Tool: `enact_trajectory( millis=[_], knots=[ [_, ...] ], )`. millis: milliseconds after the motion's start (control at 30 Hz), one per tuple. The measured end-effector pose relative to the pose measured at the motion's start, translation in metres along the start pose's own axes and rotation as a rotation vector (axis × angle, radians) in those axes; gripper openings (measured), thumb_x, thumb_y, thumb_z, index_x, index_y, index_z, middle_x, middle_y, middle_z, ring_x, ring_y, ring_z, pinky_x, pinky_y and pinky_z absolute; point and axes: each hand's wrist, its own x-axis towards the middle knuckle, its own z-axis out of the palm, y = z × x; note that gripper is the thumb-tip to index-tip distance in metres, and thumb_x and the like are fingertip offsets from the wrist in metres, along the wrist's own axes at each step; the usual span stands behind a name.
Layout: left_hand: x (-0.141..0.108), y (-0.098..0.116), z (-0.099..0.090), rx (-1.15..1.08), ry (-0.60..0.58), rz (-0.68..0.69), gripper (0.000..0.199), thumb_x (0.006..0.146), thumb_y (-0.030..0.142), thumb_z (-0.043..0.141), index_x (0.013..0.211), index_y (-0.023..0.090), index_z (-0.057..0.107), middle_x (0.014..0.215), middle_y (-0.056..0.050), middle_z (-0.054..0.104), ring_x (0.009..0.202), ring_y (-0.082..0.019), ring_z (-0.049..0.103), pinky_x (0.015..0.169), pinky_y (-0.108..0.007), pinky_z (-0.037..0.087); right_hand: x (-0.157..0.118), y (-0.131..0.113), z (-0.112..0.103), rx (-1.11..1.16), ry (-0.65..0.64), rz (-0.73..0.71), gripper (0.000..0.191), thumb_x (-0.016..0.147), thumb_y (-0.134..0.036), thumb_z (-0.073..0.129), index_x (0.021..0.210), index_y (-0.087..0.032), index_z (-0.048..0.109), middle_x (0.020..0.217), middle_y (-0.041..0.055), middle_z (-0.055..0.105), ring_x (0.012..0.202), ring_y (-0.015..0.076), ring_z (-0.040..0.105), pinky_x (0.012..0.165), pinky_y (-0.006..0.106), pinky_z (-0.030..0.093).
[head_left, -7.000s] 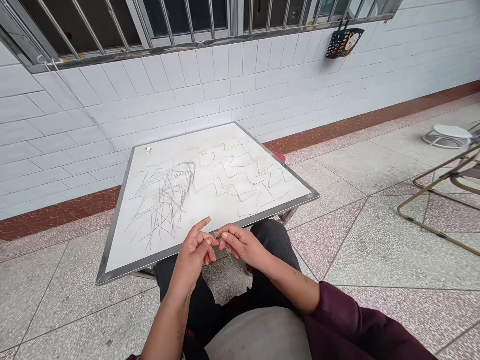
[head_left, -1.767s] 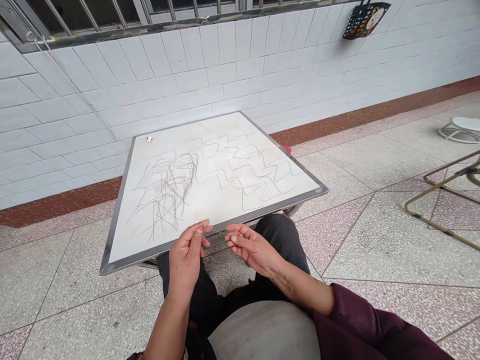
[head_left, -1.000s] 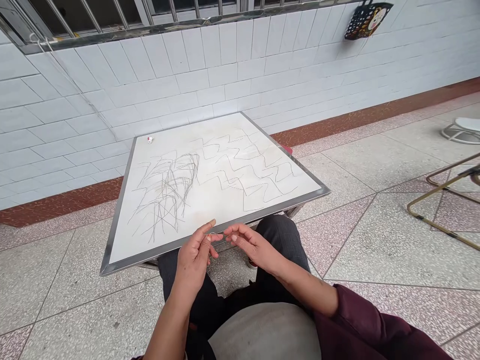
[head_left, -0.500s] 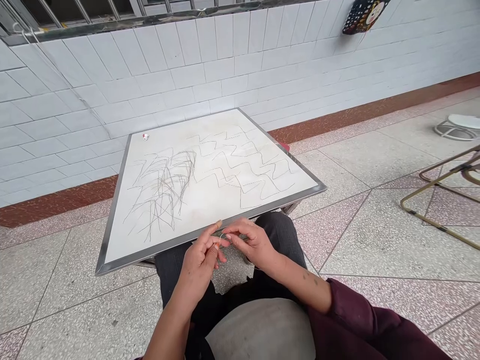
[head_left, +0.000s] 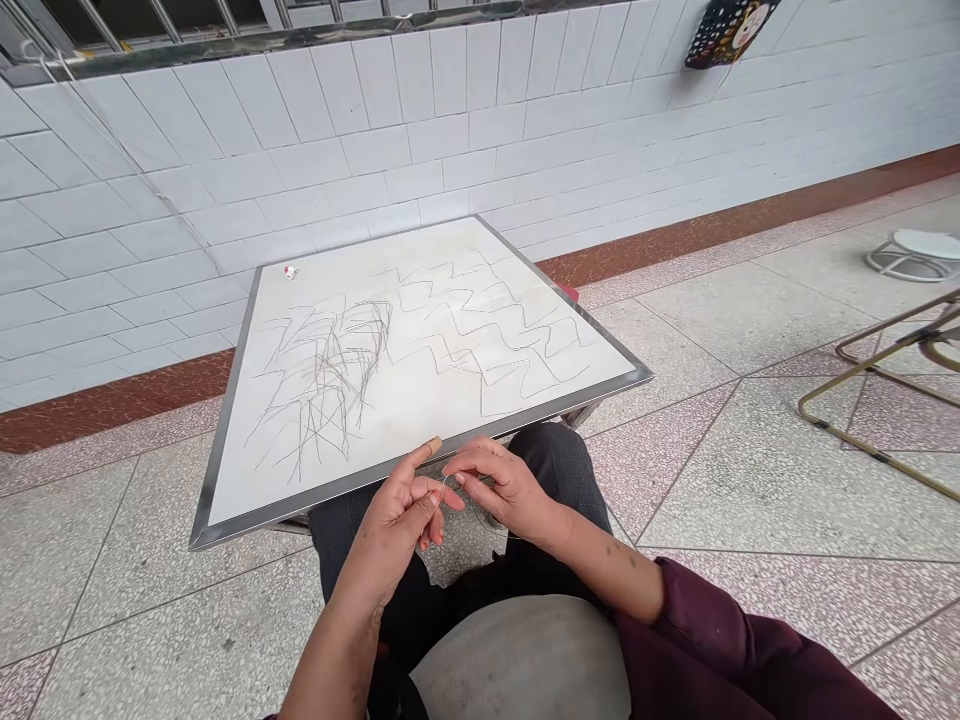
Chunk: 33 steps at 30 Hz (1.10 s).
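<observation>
Above my lap, at the near edge of the table, my left hand pinches a thin wire between thumb and fingers. Its index finger points forward and has a tan wrap at the tip. Close against it, my right hand is closed on the same wire with thumb and fingertips. A fine strand hangs in a loop below the right hand. On the white tabletop lie many thin dark bent strands, tangled at the left and in separate zigzags at the right.
A small white-and-red object sits at the table's far left corner. The table stands by a white tiled wall. A folding metal frame and a round white stool are at the right. A dark patterned bag hangs on the wall.
The fingers of my left hand have shifted slightly, and the orange spot at their tips no longer shows. My right hand has hardly moved. The strands on the table are unchanged.
</observation>
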Motion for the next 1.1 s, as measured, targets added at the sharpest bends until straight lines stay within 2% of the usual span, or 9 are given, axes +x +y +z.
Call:
enact_trajectory(
  millis=[133, 233, 367, 433, 600, 767, 933, 1100],
  knots=[
    [-0.002, 0.001, 0.001, -0.025, -0.043, -0.044, 0.058, 0.09, 0.031, 0.055, 0.145, 0.024, 0.035, 0.088, -0.004, 0.067, 0.051, -0.008, 0.049, 0.048, -0.022, 0.032, 0.0, 0.002, -0.004, 0.026, -0.026, -0.055, 0.01, 0.095, -0.026, 0.057, 0.095, -0.024, 0.067, 0.084, 0.0031, 0.066, 0.084, 0.0162, 0.059, 0.076, 0.029, 0.052],
    [-0.005, 0.0, -0.001, -0.085, -0.085, -0.083, 0.06, 0.088, 0.032, 0.059, 0.144, 0.023, 0.038, 0.083, -0.002, 0.065, 0.048, -0.007, 0.048, 0.045, -0.021, 0.029, 0.001, 0.002, -0.009, 0.018, -0.059, -0.123, 0.016, 0.097, -0.029, 0.053, 0.095, -0.022, 0.067, 0.083, 0.0035, 0.064, 0.082, 0.015, 0.059, 0.074, 0.027, 0.052],
    [-0.009, -0.001, -0.007, -0.135, -0.154, -0.16, 0.062, 0.085, 0.033, 0.063, 0.142, 0.021, 0.041, 0.077, -0.002, 0.064, 0.046, -0.006, 0.046, 0.042, -0.02, 0.025, 0.001, 0.0, -0.013, -0.002, -0.146, -0.256, 0.021, 0.099, -0.025, 0.049, 0.093, -0.018, 0.068, 0.085, 0.0045, 0.06, 0.079, 0.0126, 0.057, 0.07, 0.023, 0.05],
    [-0.01, 0.0, -0.01, -0.152, -0.172, -0.178, 0.063, 0.085, 0.034, 0.064, 0.142, 0.02, 0.042, 0.077, -0.002, 0.064, 0.045, -0.005, 0.045, 0.041, -0.02, 0.023, 0.001, -0.001, -0.013, -0.018, -0.168, -0.273, 0.021, 0.098, -0.024, 0.049, 0.094, -0.018, 0.068, 0.084, 0.0041, 0.058, 0.078, 0.0121, 0.056, 0.069, 0.023, 0.049],
    [-0.013, 0.005, -0.013, -0.166, -0.141, -0.17, 0.062, 0.088, 0.036, 0.06, 0.145, 0.023, 0.039, 0.072, 0.0, 0.06, 0.044, -0.005, 0.043, 0.041, -0.02, 0.021, 0.002, -0.006, -0.014, -0.018, -0.183, -0.163, 0.021, 0.098, -0.025, 0.047, 0.098, -0.02, 0.068, 0.087, 0.0044, 0.056, 0.078, 0.013, 0.055, 0.068, 0.024, 0.05],
    [-0.014, 0.006, -0.012, -0.21, -0.146, -0.158, 0.059, 0.089, 0.032, 0.062, 0.143, 0.022, 0.043, 0.061, 0.005, 0.048, 0.046, -0.004, 0.03, 0.043, -0.018, 0.019, 0.001, -0.006, -0.016, 0.005, -0.202, -0.098, 0.021, 0.098, -0.028, 0.048, 0.1, -0.023, 0.068, 0.09, 0.0051, 0.058, 0.079, 0.0144, 0.057, 0.07, 0.026, 0.051],
    [-0.013, 0.004, -0.01, -0.352, -0.075, -0.057, 0.058, 0.089, 0.029, 0.063, 0.143, 0.024, 0.042, 0.064, 0.005, 0.049, 0.046, -0.003, 0.028, 0.043, -0.017, 0.019, 0.003, -0.011, -0.011, 0.025, -0.103, -0.039, 0.015, 0.097, -0.026, 0.051, 0.099, -0.024, 0.066, 0.088, 0.0044, 0.064, 0.086, 0.0167, 0.058, 0.078, 0.031, 0.051],
    [-0.015, 0.005, -0.016, -0.42, -0.056, -0.079, 0.054, 0.091, 0.027, 0.059, 0.143, 0.022, 0.044, 0.063, 0.004, 0.05, 0.045, -0.004, 0.032, 0.042, -0.017, 0.022, 0.005, -0.019, -0.006, 0.08, -0.044, 0.043, 0.008, 0.092, -0.028, 0.06, 0.096, -0.023, 0.065, 0.082, 0.0022, 0.062, 0.079, 0.0153, 0.058, 0.073, 0.029, 0.049]
  ],
)
